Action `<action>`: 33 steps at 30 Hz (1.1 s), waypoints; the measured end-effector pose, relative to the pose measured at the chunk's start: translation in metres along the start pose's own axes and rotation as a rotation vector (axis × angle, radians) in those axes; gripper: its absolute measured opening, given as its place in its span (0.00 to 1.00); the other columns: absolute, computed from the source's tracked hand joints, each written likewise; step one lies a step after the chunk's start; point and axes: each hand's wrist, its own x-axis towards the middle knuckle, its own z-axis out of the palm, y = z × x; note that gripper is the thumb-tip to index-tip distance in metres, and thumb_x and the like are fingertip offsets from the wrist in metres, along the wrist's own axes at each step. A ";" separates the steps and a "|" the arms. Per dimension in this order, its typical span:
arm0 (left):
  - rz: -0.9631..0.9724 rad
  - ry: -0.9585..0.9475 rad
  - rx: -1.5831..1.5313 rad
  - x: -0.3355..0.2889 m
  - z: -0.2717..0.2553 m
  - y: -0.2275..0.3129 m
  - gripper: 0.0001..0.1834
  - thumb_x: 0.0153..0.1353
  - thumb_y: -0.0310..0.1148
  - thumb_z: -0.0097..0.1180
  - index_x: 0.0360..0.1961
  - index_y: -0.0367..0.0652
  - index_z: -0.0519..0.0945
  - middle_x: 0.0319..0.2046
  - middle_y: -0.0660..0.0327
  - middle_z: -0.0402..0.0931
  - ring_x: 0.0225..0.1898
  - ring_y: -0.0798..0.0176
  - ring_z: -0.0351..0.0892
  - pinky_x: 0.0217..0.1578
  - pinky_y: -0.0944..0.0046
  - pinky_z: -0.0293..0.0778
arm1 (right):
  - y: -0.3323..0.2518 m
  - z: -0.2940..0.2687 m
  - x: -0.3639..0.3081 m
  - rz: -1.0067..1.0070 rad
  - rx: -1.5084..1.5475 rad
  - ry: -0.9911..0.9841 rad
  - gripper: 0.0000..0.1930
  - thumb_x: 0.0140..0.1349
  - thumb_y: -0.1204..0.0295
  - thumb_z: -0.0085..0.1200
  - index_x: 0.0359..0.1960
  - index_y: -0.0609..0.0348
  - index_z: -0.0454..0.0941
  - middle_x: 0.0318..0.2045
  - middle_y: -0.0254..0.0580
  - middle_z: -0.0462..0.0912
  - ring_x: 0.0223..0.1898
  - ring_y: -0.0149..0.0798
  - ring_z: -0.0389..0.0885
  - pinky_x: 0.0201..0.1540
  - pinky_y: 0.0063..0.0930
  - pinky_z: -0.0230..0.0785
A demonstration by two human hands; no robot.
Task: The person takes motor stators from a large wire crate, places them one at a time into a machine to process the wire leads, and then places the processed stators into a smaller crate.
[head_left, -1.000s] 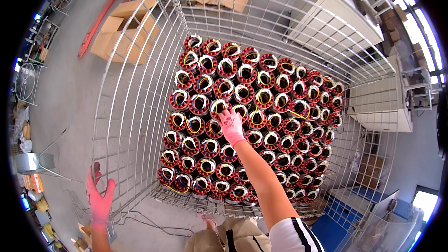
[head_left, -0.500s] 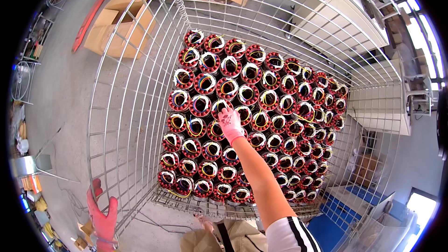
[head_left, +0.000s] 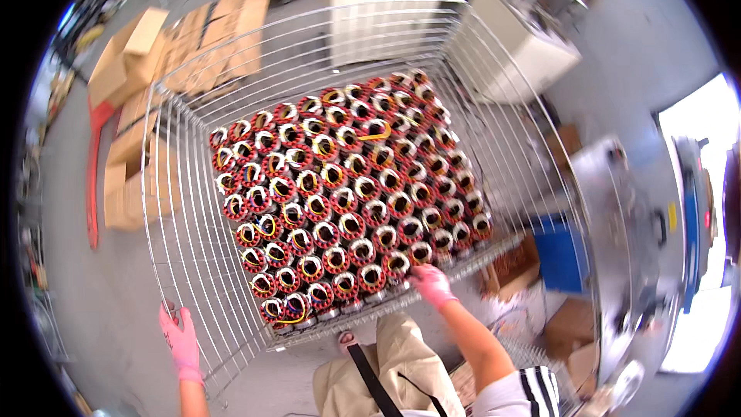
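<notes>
Many motor stators (head_left: 351,225) stand upright in rows inside a wire mesh cage (head_left: 164,251). Each has a red toothed ring on top, white bindings and coloured lead wires coiled in its dark bore. My right hand (head_left: 434,286), in a pink glove, is at the cage's near edge, beside a front-row stator (head_left: 419,253). Its fingers look stretched out, slightly blurred, with nothing visible in them. My left hand (head_left: 182,342), also gloved in pink, is at the near left corner of the cage by the wires, thumb and fingers apart.
Open cardboard boxes (head_left: 140,181) and flattened cardboard (head_left: 224,35) lie beyond the cage's left side, near a red bar (head_left: 94,177). White cabinets (head_left: 378,15) stand behind it. At right are a blue panel (head_left: 561,256), a metal machine (head_left: 621,216) and more cartons (head_left: 570,324).
My view has turned rightward. My right hand has left a stator in the middle rows and come back to the near edge. My left hand stays by the cage's left side.
</notes>
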 end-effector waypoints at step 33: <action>2.058 -0.787 0.191 -0.909 0.576 0.277 0.36 0.61 0.43 0.58 0.64 0.35 0.61 0.63 0.45 0.60 0.65 0.44 0.57 0.64 0.47 0.53 | 0.539 0.375 -0.641 1.746 1.287 1.119 0.32 0.63 0.54 0.45 0.66 0.59 0.60 0.66 0.57 0.60 0.68 0.53 0.58 0.67 0.39 0.56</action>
